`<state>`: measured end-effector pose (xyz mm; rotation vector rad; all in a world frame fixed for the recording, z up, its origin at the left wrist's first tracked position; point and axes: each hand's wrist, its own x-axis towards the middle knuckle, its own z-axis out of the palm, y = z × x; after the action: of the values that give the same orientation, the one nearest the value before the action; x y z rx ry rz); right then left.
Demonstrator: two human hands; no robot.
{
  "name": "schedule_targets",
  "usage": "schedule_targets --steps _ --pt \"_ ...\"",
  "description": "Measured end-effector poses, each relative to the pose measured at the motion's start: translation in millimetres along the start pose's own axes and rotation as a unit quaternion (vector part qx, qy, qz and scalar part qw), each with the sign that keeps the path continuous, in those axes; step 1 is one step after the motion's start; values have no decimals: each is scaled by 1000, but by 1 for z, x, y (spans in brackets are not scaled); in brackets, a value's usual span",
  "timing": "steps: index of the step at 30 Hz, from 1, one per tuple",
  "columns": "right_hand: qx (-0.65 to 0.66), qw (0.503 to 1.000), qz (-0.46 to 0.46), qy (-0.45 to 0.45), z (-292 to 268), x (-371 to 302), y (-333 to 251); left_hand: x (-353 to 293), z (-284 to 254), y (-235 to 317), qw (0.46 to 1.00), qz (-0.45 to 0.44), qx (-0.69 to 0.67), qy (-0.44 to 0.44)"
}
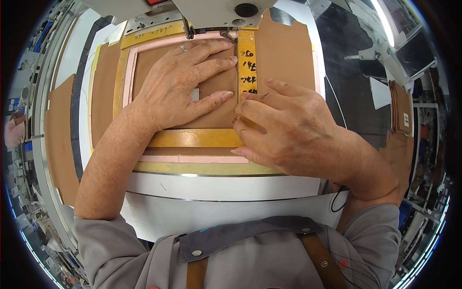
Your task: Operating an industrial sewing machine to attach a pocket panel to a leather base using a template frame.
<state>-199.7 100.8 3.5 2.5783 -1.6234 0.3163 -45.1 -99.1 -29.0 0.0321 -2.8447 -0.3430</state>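
The left hand lies, fingers spread, on brown board; the right hand, fingers' hold indeterminable, partly obscures a yellow strip.

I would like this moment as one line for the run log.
left hand: spread on brown panel | right hand: bent over near-right corner of yellow frame | white machine head: at frame's far edge

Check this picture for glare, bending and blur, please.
Head view, centre: left hand and right hand look fairly sharp; head view, upper right: a tube light glares white; head view, below the hands: the white table bows along its edge; head view, left rim: clutter is squeezed and hard to make out.
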Motion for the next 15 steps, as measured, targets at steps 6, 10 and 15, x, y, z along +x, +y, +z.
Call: schedule_targets --steps 6,10,15 --pt "10 1000 12 6 6 3 5 4 -2 6 998 -7 18 60" --pt "5 999 39 -8 6 3 7 1 -3 8 999 -10 16 29" --pt "-8 999 47 -2 4 6 7 -1 -7 11 999 -8 -2 37"
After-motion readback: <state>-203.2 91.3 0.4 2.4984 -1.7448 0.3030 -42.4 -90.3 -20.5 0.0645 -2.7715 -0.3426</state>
